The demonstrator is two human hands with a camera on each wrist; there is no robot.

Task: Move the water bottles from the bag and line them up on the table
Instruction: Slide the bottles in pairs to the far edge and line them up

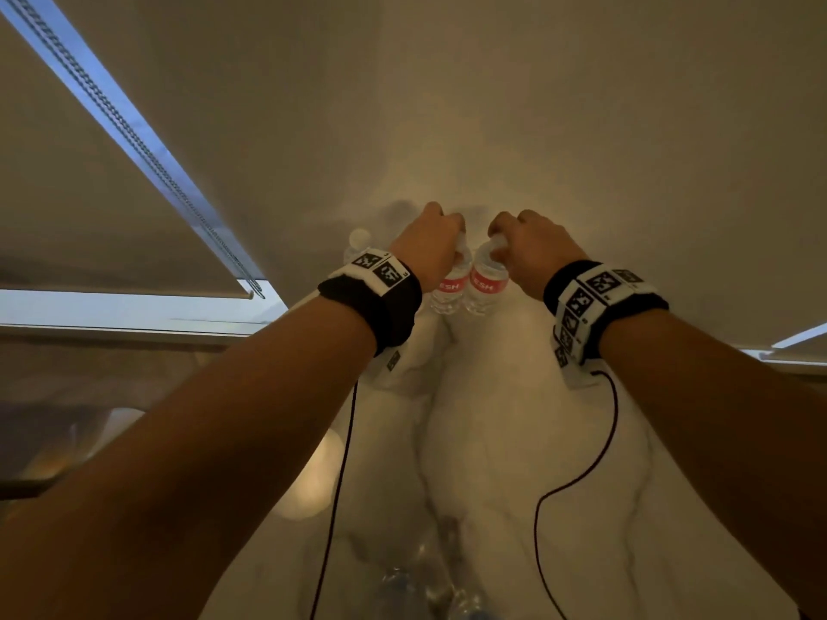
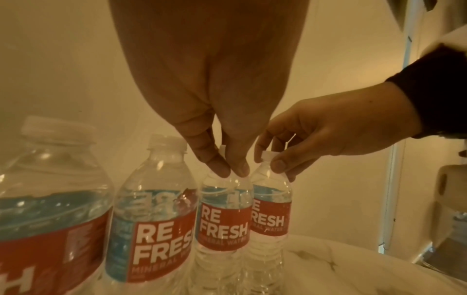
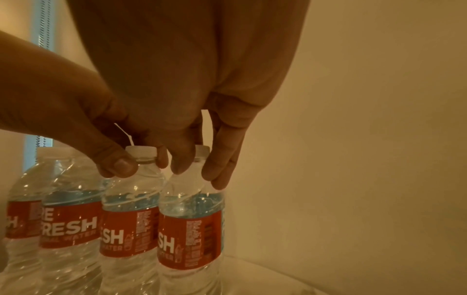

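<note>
Several clear water bottles with red "RE FRESH" labels stand upright in a row on the white marble table [image 1: 514, 440], close to the wall. My left hand [image 1: 443, 243] [image 2: 231, 169] pinches the neck of the third bottle [image 2: 223, 223] [image 1: 449, 288] [image 3: 127, 223] just under its white cap. My right hand [image 1: 521, 248] [image 3: 198, 169] grips the top of the rightmost bottle [image 3: 190, 229] [image 1: 485, 284] [image 2: 271, 215], which touches the third one. Two more bottles [image 2: 151, 229] [image 2: 50, 239] stand to the left, untouched. Blurred clear bottles [image 1: 429, 588] lie at the table's near edge.
A plain beige wall [image 1: 537, 127] rises right behind the row. A window with a roller blind and bead chain [image 1: 134, 127] is on the left. Thin dark cables [image 1: 581, 476] hang from my wristbands over the table. A paper roll [image 2: 442, 183] sits off to the right.
</note>
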